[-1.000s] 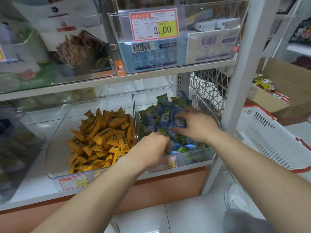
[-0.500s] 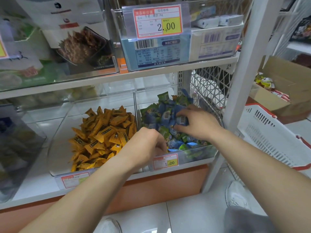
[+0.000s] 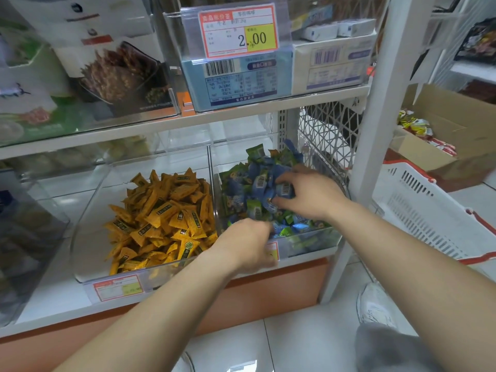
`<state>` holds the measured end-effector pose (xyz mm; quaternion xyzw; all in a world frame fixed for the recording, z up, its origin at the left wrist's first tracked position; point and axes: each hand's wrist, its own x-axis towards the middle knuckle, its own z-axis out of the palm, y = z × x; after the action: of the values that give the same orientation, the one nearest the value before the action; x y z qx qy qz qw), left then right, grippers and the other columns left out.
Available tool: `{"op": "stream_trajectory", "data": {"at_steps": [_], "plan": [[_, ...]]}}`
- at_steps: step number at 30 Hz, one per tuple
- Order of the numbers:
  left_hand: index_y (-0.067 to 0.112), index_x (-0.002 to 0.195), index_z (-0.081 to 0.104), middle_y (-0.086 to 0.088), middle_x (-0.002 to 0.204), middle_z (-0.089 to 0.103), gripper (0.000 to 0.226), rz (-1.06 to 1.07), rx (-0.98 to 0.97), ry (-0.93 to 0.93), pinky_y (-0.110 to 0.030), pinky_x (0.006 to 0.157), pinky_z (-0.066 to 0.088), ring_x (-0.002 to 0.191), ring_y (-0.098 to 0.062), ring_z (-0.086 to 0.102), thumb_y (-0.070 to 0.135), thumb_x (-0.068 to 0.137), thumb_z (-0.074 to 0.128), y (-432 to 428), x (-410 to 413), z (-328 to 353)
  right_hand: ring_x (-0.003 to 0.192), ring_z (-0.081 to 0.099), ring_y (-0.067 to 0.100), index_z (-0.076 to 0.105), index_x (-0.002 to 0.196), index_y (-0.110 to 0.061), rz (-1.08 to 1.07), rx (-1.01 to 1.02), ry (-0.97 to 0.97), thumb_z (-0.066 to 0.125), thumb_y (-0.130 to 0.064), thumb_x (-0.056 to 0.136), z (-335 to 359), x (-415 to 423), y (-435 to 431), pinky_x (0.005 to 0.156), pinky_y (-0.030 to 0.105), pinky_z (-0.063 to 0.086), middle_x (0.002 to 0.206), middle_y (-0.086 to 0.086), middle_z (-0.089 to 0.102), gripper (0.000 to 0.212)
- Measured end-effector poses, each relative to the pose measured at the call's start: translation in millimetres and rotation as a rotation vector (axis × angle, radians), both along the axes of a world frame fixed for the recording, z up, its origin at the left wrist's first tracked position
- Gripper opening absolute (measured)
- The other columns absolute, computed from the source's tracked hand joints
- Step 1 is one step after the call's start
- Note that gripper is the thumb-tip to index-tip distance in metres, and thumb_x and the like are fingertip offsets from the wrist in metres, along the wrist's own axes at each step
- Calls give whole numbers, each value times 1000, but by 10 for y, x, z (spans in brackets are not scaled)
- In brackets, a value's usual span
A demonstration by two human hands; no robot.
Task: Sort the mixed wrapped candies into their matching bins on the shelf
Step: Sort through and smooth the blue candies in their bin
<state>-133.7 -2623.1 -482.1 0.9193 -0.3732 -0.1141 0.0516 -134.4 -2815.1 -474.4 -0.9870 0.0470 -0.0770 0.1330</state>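
Left grip (image 3: 245, 245) is curled knuckles-up at the front edge of the right-hand bin (image 3: 316, 241), with its fingertips buried among the sweets. I cannot tell from my feed whether it has hold of anything.

Across the white lower shelf (image 3: 53, 296) from the left, I see a clear left-hand bin (image 3: 91, 200) heaped with orange candies (image 3: 166, 216), with a small price label (image 3: 118, 287) on its front lip. Just beside it, sharing a wall, the right-hand bin holds the blue and green candies (image 3: 249, 183) mixed together. On the shelf above, a red and yellow price tag (image 3: 239, 30) reads 2.00 in front of boxed goods. Right of the bins stands the white upright post (image 3: 381, 103), and past it a white basket (image 3: 429, 218) with a red rim and an open cardboard box (image 3: 456, 124). Pale floor tiles (image 3: 295, 342) lie below, with a white shoe (image 3: 374, 304) near the post.

Both bare forearms reach up and inward from the bottom of the view. The right grip (image 3: 311, 196) lies palm-down on top of the mixed pile, thumb and forefinger pinching a blue candy (image 3: 285, 188) whose barcode faces me.
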Motion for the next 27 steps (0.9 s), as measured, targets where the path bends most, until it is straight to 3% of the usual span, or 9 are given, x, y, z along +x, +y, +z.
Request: {"op": "stream_trajectory", "data": {"at_steps": [4,8,11,13,17,19,21,24,27], "plan": [[24,123,62,3,112,66,54,21,-101,30,-26,76,47,101,-17,61,38,74,79,49,53,27,118,57,26,57,130,-41,-2,-2,2,63,-66,78,0,-13,-11,88,36,47,136,1,53,58],[23,111,69,3,99,69,35,56,-250,16,-28,71,50,87,-15,62,34,79,80,130,88,85,117,56,27,57,131,-40,14,-18,-7,62,-67,79,17,-27,-9,88,38,49,133,1,53,59],[28,120,67,3,102,71,33,77,-328,-58,-25,75,52,89,-13,64,35,88,72,252,124,186,121,52,29,56,133,-38,-2,-95,-9,62,-66,81,82,-47,40,92,41,48,134,1,51,59],[33,124,63,10,87,69,36,97,-428,-88,-19,65,48,75,-6,62,38,89,71,354,141,287,121,51,31,59,131,-35,-21,-142,-86,61,-61,85,177,-68,121,93,42,48,134,2,52,53],[38,96,64,12,71,63,15,200,-611,-165,-14,53,42,69,-1,58,45,84,70,580,205,483,101,62,19,69,113,-29,121,131,-358,57,-37,91,334,-121,387,78,32,49,111,-3,68,26],[36,89,66,12,72,63,10,263,-703,-160,-12,54,39,70,0,56,41,84,73,697,256,521,85,60,-3,68,110,-31,257,307,-220,54,-32,94,308,-148,547,72,17,46,94,-15,69,22],[34,88,67,13,73,63,8,301,-754,-146,-9,55,38,70,2,57,38,85,73,789,297,529,83,58,-9,63,119,-32,366,335,28,52,-30,98,202,-150,669,70,9,41,91,-19,65,24],[35,88,67,8,78,68,7,347,-768,-101,-21,57,46,69,-7,61,40,86,71,865,340,505,106,61,13,60,128,-25,373,194,324,48,-31,102,32,-105,675,88,30,49,116,-7,67,29],[34,89,66,-4,73,68,9,380,-787,-70,-34,56,49,58,-20,59,41,86,70,915,376,487,92,63,21,71,110,-21,305,6,417,55,-36,97,2,-34,597,76,31,51,100,0,71,26]]}}
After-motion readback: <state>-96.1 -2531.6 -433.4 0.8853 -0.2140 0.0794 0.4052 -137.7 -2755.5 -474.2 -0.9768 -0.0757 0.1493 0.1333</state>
